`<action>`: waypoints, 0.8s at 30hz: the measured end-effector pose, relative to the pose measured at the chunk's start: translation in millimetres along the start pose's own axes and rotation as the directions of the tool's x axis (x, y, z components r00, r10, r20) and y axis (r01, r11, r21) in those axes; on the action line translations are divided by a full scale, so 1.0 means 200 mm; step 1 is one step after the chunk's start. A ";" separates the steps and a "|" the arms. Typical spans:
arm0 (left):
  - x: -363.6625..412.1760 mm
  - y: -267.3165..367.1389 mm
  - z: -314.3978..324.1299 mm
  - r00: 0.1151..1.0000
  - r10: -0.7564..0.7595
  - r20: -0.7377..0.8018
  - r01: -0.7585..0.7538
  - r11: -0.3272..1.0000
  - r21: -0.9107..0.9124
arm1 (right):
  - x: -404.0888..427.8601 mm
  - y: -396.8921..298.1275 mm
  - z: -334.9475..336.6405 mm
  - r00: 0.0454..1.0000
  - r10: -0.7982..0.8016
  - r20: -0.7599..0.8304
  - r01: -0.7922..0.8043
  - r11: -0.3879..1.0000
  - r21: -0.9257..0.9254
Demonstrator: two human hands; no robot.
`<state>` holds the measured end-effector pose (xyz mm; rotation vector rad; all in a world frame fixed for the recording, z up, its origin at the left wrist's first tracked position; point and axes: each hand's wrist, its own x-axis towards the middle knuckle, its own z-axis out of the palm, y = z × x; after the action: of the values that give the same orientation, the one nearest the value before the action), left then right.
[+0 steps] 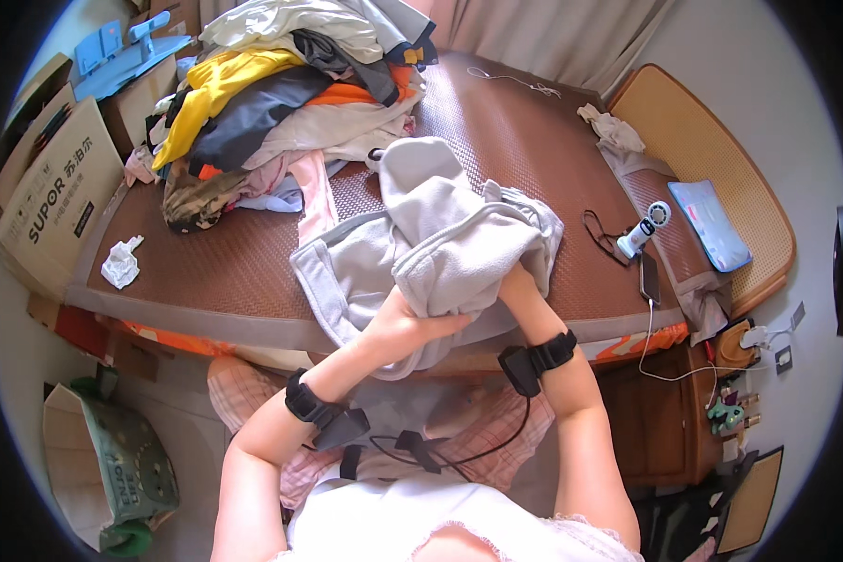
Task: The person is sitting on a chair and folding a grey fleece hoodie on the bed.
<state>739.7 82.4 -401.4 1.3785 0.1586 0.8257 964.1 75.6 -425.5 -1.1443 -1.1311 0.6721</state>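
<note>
A light grey fleece garment (456,246) with a hood is bunched over the near part of the bed, its lower edge hanging past the mat's border. My left hand (411,323) grips it from below, the thumb lying across the cloth and the other fingers hidden in a fold. Inside or beneath the garment, my right hand (516,281) is covered at the fingers, so its grip cannot be seen. Beyond the garment, to the left, lies a large heap of mixed clothes (260,105) in yellow, dark grey, orange, white and pink.
A crumpled white tissue (121,262) lies on the brown woven mat (218,270). At the right are a handheld fan (644,230), a phone (649,278) on a white cable, and a blue pouch (709,225). Cardboard boxes (56,204) stand left; a laundry basket (105,464) is on the floor.
</note>
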 end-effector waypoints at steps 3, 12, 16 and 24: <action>-0.01 0.01 0.03 0.998 -0.059 0.005 0.059 0.982 -0.179 | 0.00 0.00 0.00 0.997 0.074 -0.014 -0.071 0.983 0.167; 0.23 0.04 -0.16 0.844 0.381 -0.377 -0.178 0.863 0.472 | -0.11 -0.18 0.07 0.975 0.209 0.080 -0.216 0.972 0.092; 0.41 0.17 -0.36 0.788 0.397 -0.471 -0.090 0.831 0.549 | -0.26 -0.59 0.14 0.871 0.201 0.449 -0.187 0.979 -0.076; 0.42 0.00 -0.99 0.752 0.357 -0.554 0.248 0.626 0.739 | -0.27 -0.44 -0.13 0.953 -0.177 0.245 0.181 0.983 0.008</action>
<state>690.6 290.7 -415.7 1.8399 1.1865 1.3882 959.6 -8.4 -361.9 -0.9740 -1.4334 0.6766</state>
